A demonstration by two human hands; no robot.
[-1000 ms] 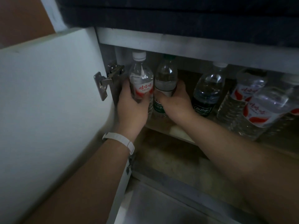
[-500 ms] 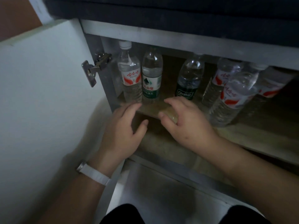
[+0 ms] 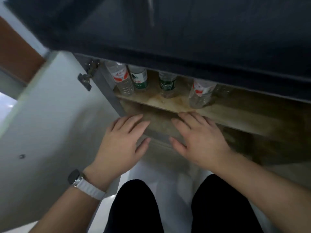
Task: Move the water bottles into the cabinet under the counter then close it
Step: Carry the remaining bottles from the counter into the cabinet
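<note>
– Under the dark bench (image 3: 185, 39), clear plastic water bottles (image 3: 122, 79) stand upright on the pale wooden shelf (image 3: 235, 115). The person's left hand (image 3: 121, 145) and right hand (image 3: 200, 142) hover apart, fingers straight, holding nothing. Close it now?

– Probably. They should take the white cabinet door (image 3: 50, 123) by its free edge, swing it gently so no bottle tips, and keep fingers off the metal hinge (image 3: 87, 76) side.

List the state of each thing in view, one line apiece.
cabinet door, open, swung out to the left.
left red-label bottle, upright on the shelf, top hidden.
green-and-white-label bottle, upright, beside it.
dark-green-label bottle, upright, standing apart.
right red-label bottle, standing on the shelf.
left hand, open, holding nothing.
right hand, open, holding nothing.
</note>
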